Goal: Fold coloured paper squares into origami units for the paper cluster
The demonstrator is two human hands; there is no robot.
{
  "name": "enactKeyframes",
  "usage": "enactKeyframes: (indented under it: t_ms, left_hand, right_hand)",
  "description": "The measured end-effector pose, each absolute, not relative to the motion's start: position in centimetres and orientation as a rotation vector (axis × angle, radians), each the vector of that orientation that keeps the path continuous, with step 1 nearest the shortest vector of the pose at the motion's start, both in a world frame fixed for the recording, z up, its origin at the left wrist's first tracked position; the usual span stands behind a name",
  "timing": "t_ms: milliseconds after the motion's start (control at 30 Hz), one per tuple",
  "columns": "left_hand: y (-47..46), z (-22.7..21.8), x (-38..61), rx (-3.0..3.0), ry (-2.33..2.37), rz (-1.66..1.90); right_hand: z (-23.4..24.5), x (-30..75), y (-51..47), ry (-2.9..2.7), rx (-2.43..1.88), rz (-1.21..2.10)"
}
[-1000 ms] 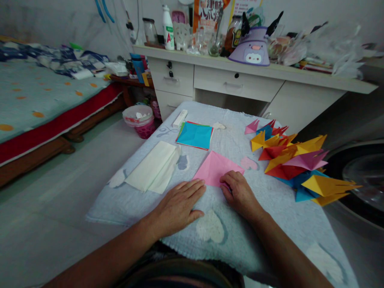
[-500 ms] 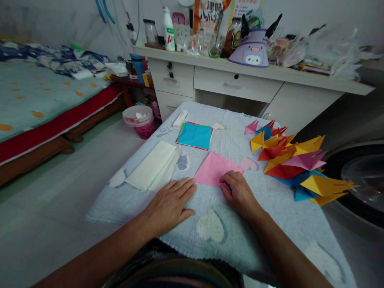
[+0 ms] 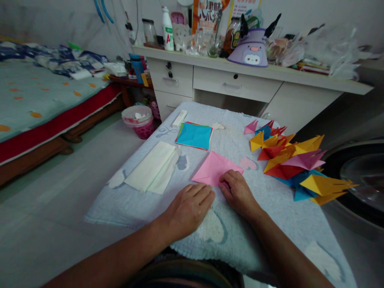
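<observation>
A pink sheet of origami paper (image 3: 213, 166), folded with visible crease lines, lies on the cloth in front of me. My right hand (image 3: 237, 190) has its fingers curled in a pinch on the paper's lower right edge. My left hand (image 3: 190, 206) rests palm down along the lower edge, its fingers held together and slightly bent, the thumb hidden beneath. Beyond the pink paper sits a stack of coloured squares, a blue sheet (image 3: 194, 135) on top. To the right stand several folded paper cranes (image 3: 282, 156) in yellow, red, blue and pink.
A pale folded cloth or tissue (image 3: 153, 166) lies left on the light blue table cover (image 3: 120, 208), with a small white box (image 3: 180, 119) farther back. A cluttered white desk (image 3: 210, 62) stands behind. A pink bin (image 3: 142, 124) and a bed (image 3: 45, 100) are at left.
My left hand has slid right along the paper's lower edge, uncovering its left corner, and its thumb has gone out of sight. My right hand stays at the same spot.
</observation>
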State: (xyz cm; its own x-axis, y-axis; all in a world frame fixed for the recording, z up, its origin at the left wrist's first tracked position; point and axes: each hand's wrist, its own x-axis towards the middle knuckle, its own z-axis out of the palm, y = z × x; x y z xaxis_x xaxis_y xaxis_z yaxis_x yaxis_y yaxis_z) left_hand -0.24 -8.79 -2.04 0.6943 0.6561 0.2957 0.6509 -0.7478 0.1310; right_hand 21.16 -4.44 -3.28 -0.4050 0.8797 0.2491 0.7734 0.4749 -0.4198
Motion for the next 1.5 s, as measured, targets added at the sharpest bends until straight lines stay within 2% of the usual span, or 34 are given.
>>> enactKeyframes:
  t_ms: [233, 600, 833, 1200, 1500]
  left_hand:
    - [-7.8, -2.8, 1.6, 2.807, 1.226, 0.339]
    - [-7.4, -2.1, 1.5, 2.76, 1.235, 0.333]
    - [-7.4, -2.2, 1.5, 2.767, 1.238, 0.315]
    - [-7.5, -2.6, 1.4, 2.743, 1.262, 0.347]
    - [-7.5, -2.5, 1.3, 2.728, 1.257, 0.316]
  right_hand:
    - [-3.8, 20.7, -4.3, -2.23, -1.445, 0.282]
    - [-4.1, 21.1, -4.8, -2.127, -1.694, 0.04]
    - [-4.6, 23.3, -4.4, -2.155, -1.71, -0.005]
    - [-4.9, 26.0, -4.1, -2.21, -1.84, 0.114]
    - [-4.4, 27.5, -3.7, -2.279, -1.848, 0.382]
